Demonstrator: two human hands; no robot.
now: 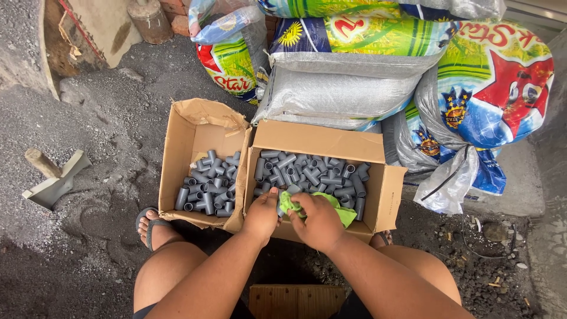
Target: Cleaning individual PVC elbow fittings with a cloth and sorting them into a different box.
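Over the near edge of the right cardboard box [387,186], both hands met above a heap of short grey pipe fittings [310,171]. Left hand [263,214] was curled, fingers pressed together around a small grey fitting [280,208] that barely showed past the fingertips. Right hand [319,220] gripped a bright green cloth [342,211], fingers bent down and bunched on it; exact fingertip contact could not be told, since the back of the hand hid it. Cloth lay between the two hands and trailed off to the right, over the fittings at the box's near wall.

Handling judgement: the fitting looked like rigid plastic, light, smooth and likely a bit slippery, not fragile; best taken around the barrel with thumb against fingers. Cloth was soft and limp, would bunch anywhere it was pinched.

Fitting sat inside the left hand's curl, touching the cloth's left end, just beside the right fingers.

Left cardboard box [192,142] held more grey fittings, just beside the first. Printed sacks [354,71] were stacked on the far side. Sandalled foot [150,223] rested on grey gravelly ground [88,130] near left.
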